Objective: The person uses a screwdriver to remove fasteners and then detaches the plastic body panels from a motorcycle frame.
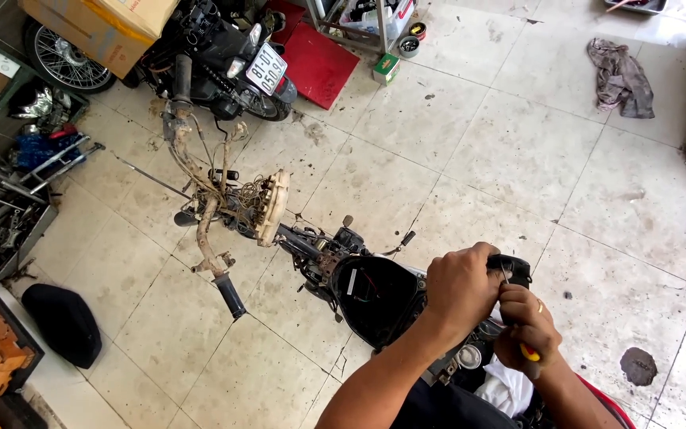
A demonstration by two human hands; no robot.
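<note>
The right hand (pixel 527 327) was clenched around a screwdriver with a red-and-yellow handle (pixel 529 353), its thin shaft angled up toward the black handlebar grip (pixel 511 268), which the left hand (pixel 460 287) grasped from above at the near right of the scene. In my judgement, the tip could have slipped off whatever it bore on and jabbed the left hand, since the two hands sat touching and the tip worked just beside the fingers (pixel 492 280); a hard push might also have rocked the stripped handlebar assembly (pixel 311 246), because nothing visible braced it. Where the tip met the grip was hidden behind the left hand, so the fastener or seam could not be made out. The black instrument housing (pixel 375 295) lay just left of the hands, its far side cluttered with wires. A white cloth (pixel 510 391) below the hands was partly covered by the forearms. Farther left stood a bare, dirty handlebar frame (pixel 216 214) on the tiled floor (pixel 518 159); a parked motorcycle (pixel 224 56) at the far left was cut off by the top edge.
</note>
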